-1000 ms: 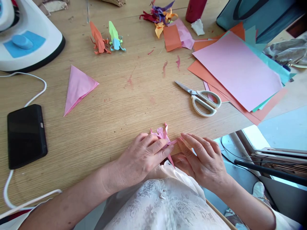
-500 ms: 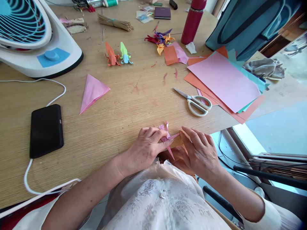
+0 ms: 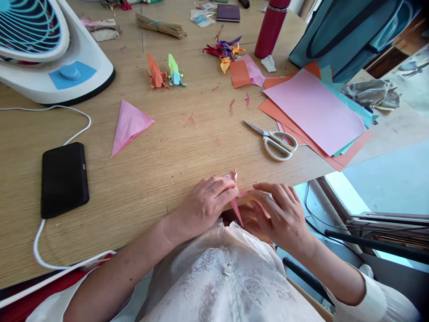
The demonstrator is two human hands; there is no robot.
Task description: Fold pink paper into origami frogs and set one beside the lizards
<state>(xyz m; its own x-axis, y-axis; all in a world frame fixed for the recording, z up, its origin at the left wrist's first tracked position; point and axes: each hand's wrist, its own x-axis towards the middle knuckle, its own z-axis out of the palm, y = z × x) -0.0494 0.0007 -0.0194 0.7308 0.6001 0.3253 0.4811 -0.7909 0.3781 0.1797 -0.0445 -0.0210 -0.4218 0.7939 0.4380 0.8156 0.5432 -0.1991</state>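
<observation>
A pink origami figure with narrow pointed limbs is at the table's near edge, partly covered by fingers. My left hand is closed over its body, pressing it between thumb and fingers. One limb points down toward my shirt, and a small folded tip sticks up beyond the knuckles. My right hand has its fingertips closed on the limb that points right; its thumb is mostly hidden. Beyond both hands lie scissors with pale handles. A folded pink paper triangle rests farther left.
Left are a black phone-like device with white cables and a white fan. Finished orange and green-blue origami figures stand farther back. Paper sheets, a red bottle and a teal bag occupy the right.
The view has tilted up and shifted left since the first frame. My left fingers now cover more of the figure's body. My right fingers have bent around the right-hand limb.
</observation>
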